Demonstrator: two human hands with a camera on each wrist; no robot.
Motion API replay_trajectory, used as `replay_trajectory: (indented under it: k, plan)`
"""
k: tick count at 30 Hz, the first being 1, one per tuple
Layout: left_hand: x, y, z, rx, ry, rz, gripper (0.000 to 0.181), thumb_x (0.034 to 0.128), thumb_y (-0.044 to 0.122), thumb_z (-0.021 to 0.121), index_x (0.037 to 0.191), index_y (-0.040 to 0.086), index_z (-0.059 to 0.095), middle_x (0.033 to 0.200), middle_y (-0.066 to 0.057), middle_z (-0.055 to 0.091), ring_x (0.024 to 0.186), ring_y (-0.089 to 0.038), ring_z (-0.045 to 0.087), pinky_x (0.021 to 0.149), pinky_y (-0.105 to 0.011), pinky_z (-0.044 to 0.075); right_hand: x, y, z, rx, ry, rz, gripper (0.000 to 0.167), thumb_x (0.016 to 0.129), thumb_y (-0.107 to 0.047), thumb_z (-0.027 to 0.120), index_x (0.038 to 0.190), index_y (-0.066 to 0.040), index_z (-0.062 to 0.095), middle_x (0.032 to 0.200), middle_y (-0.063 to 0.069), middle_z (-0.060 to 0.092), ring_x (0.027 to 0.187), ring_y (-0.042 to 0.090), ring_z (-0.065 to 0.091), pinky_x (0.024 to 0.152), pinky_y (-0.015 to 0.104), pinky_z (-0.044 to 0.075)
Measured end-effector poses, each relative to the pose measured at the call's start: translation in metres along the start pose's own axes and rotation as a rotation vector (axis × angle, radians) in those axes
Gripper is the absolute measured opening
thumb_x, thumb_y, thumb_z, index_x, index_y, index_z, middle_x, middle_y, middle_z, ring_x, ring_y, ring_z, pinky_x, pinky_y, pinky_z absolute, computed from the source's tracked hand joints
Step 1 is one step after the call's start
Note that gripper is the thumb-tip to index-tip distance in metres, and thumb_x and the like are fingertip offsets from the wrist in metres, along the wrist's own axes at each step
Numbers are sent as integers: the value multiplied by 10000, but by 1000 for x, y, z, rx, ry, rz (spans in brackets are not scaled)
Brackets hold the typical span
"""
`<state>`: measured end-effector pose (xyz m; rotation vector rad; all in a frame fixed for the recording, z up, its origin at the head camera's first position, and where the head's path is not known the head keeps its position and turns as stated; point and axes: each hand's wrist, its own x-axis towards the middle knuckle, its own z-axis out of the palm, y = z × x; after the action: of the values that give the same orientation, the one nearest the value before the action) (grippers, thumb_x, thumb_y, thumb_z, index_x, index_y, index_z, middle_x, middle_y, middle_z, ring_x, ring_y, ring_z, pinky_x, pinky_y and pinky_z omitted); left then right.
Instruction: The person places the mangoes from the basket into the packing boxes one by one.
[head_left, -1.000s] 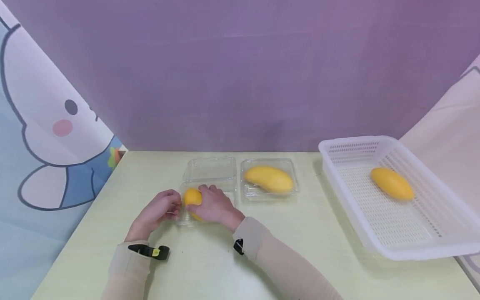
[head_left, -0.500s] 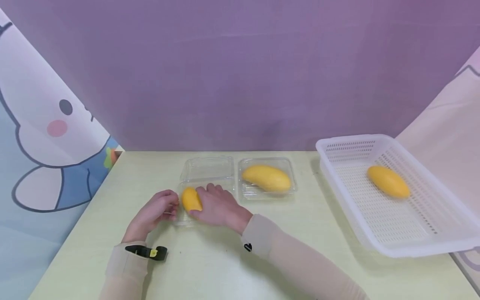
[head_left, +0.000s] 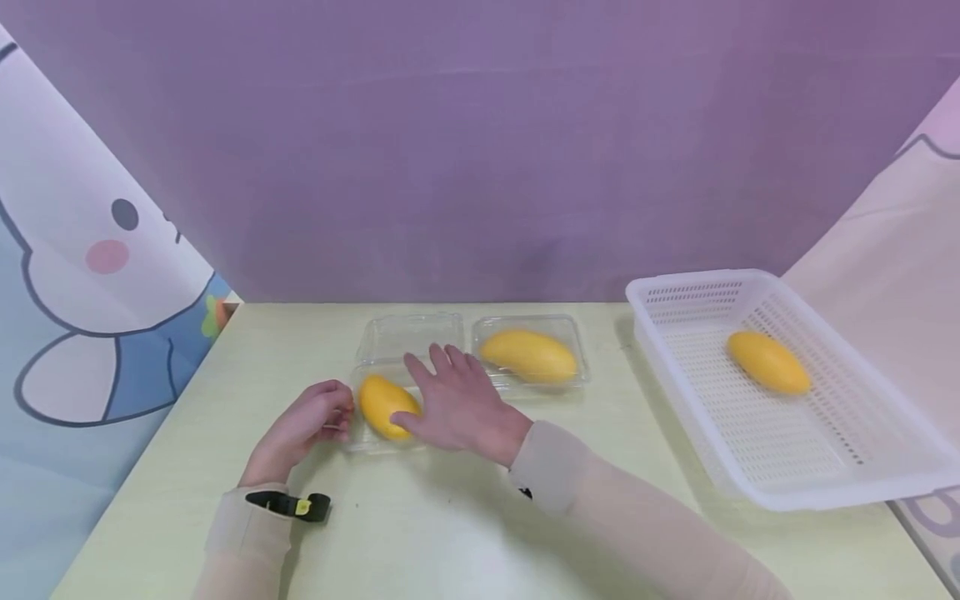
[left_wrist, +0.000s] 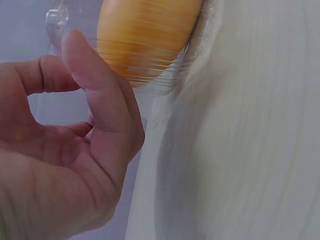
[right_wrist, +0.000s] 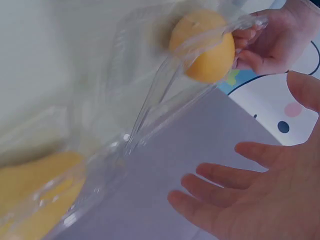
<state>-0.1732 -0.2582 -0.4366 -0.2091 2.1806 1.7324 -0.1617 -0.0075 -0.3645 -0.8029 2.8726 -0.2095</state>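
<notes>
On the far left a cloth with a pale cartoon animal [head_left: 67, 379] hangs beside the desk [head_left: 390, 521]. Over the desk reaches a beige sleeve [head_left: 247, 533] with a black strap [head_left: 277, 502] round its cuff, and from it comes the person's left hand [head_left: 303, 423], fingers curled in right at the left edge of a clear plastic box [head_left: 367, 443]; whether they pinch that edge or merely rest against it, I can't tell. The lid [head_left: 408, 336] lies back toward the purple backdrop [head_left: 480, 158]. Inside the box sits a yellow mango [head_left: 384, 406], slanted, one end pointing toward the left hand. Just right of it is the right hand [head_left: 461, 408], fingers spread well apart and gripping nothing, the thumb reaching across the mango's near end as I see it from above; I can't say whether it touches. Next, close beside, stands a second clear box [head_left: 567, 330] holding another mango [head_left: 527, 356]. Well apart, at the right side of the desk, a white perforated basket [head_left: 780, 446] has a third mango [head_left: 768, 362] lying on its floor.
</notes>
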Motion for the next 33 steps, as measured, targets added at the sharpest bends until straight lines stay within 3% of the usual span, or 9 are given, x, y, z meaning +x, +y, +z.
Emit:
replay_trajectory:
  k: [4, 9, 25, 33]
  plan:
    - [0, 0, 0, -2, -10, 8, 110, 948, 78, 470, 977, -20, 511, 800, -51, 512, 685, -171, 524, 611, -291, 548, -1, 11, -5, 19, -3, 34, 834, 960, -703, 432, 1636, -274, 200, 1681, 138, 164, 1542, 365, 132, 1229, 549, 121]
    - [-1, 0, -2, 4, -4, 4, 114, 951, 80, 471, 989, -21, 509, 820, -59, 511, 699, -181, 527, 623, -294, 549, -4, 25, -13, -18, 38, 47, 838, 964, -709, 417, 1637, -260, 199, 1681, 155, 144, 1550, 374, 59, 1226, 576, 56]
    - [0, 0, -3, 21, 4, 13, 113, 956, 88, 470, 993, -13, 505, 835, -68, 509, 708, -198, 526, 630, -305, 544, -10, 76, -47, -61, 109, 140, 840, 962, -701, 423, 1629, -225, 238, 1646, 163, 193, 1536, 380, 114, 1224, 579, 76]
    - [0, -1, -2, 20, 4, 19, 154, 962, 95, 475, 1029, -40, 507, 835, -66, 512, 709, -194, 527, 631, -305, 546, -22, 108, -69, -110, 135, 164, 821, 973, -652, 460, 1615, -177, 269, 1646, 247, 162, 1529, 436, 90, 1215, 607, 61]
